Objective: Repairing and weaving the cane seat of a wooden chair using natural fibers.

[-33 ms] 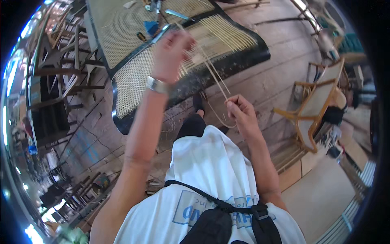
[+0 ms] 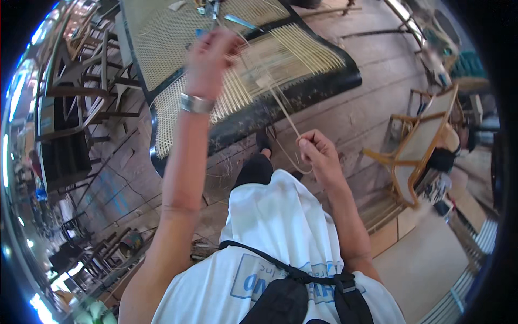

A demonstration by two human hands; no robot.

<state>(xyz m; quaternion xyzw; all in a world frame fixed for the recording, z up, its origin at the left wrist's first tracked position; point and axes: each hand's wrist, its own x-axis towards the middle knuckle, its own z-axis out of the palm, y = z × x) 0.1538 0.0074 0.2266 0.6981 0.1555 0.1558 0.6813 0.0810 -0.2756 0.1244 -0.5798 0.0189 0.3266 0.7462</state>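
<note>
Judged light, springy: pinch cane strand (image 2: 283,107) past near edge of black frame (image 2: 324,83). Clamped in fingers of right hand (image 2: 320,152); cannot tell for left hand (image 2: 208,63) (motion-blurred).

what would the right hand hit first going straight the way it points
The right hand, pinching a pale strand, would probably meet the black frame edge ahead first; depth is hard to judge.

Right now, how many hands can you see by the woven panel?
2. The left hand, blurred, is over the woven panel; the right hand is nearer the body, pinching a pale strand. No other hand shows there.
</note>
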